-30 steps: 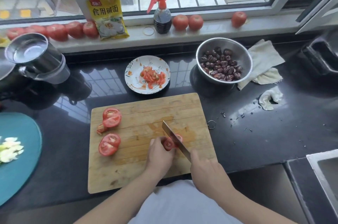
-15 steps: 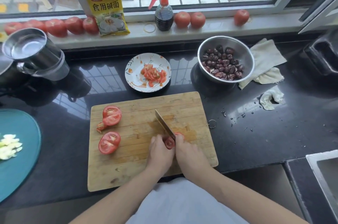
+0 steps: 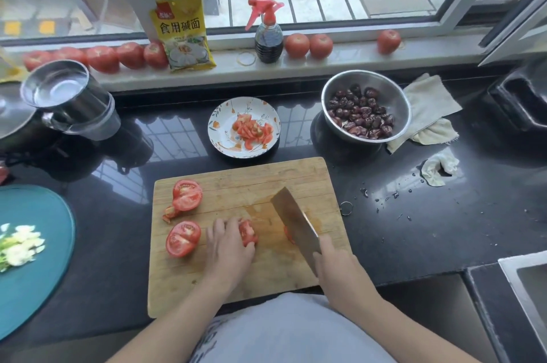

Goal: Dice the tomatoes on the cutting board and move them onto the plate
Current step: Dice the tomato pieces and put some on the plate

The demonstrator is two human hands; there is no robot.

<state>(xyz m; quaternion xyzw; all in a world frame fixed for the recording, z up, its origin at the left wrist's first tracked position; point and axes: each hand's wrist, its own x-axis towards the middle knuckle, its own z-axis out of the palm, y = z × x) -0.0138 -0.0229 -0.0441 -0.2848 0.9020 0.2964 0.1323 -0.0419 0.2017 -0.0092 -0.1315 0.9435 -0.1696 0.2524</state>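
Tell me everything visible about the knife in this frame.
The knife is a broad cleaver with a plain steel-grey blade, its tip pointing away and to the left. It stands tilted over the cutting board, with a thin tomato piece against its left face. The right hand grips the handle, hiding it.

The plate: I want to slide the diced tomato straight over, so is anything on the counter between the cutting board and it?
Nothing visible stands between them. The plate sits just beyond the far edge of the cutting board, with only bare dark counter between. The bowl of dates is off to the right.
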